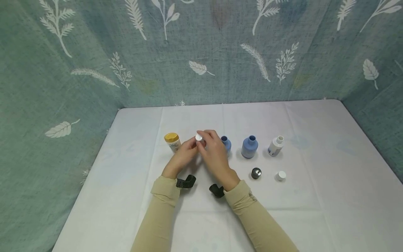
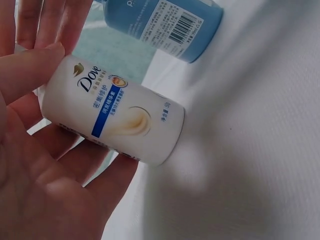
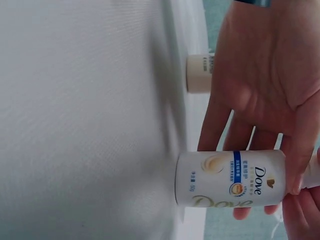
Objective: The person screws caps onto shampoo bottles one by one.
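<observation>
Bottle (image 2: 120, 120) of white plastic, cylindrical and printed "Dove", is held near the middle of the head view: the bare left hand (image 1: 183, 154) grips it with curled fingers, while the bare right hand (image 1: 215, 152) pinches the small round white cap (image 1: 199, 138) at its top. Good handling here probably means holding the body steady and upright, turning only the cap, and squeezing lightly, in case the wall gives. Just right of the hands stand a partly hidden blue plastic bottle (image 1: 227, 145), a second round-shouldered blue bottle (image 1: 249, 148) and a labelled white plastic bottle (image 1: 275, 148), all uncapped. Nearer the frame's bottom are a glossy black cap (image 1: 256, 173) and a loose white cap (image 1: 281, 176). Left of the hands is a yellow-capped white container (image 1: 172, 140). What any of them contains cannot be seen.
</observation>
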### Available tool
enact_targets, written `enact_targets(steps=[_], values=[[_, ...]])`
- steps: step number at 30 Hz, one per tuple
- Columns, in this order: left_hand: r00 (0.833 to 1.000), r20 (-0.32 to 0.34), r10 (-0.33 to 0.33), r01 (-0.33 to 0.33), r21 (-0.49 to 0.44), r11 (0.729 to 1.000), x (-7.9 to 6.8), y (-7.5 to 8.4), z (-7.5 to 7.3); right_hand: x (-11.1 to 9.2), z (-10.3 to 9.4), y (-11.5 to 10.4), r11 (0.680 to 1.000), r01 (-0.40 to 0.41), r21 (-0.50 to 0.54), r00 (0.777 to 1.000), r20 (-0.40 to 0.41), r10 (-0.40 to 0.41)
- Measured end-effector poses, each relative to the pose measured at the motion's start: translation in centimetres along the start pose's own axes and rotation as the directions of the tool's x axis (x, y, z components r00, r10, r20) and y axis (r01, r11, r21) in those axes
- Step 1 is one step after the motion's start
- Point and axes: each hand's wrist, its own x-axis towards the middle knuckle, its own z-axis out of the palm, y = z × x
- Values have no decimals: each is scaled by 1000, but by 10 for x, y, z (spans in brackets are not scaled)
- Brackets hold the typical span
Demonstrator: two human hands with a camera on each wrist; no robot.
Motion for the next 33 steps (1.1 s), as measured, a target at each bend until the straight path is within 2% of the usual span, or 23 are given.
enact_targets(steps=[6,22,26,33], values=[[1000,0,8,-8,19,1000,8,-23,-1,0,3,3,1000,-9,-17,1000,-4,9],[999,-20,29,-29,17,999,11,-31,-1,-4,2,5,995,24,-98,1000,9,-23],[1000,-12,11,-11,-1,1000,11,-29,-2,-4,1,6,997,15,-71,1000,2,-15],[999,2,33,-33,-1,999,1,-5,-2,-4,2,7,1000,-18,-21,1000,-3,18]])
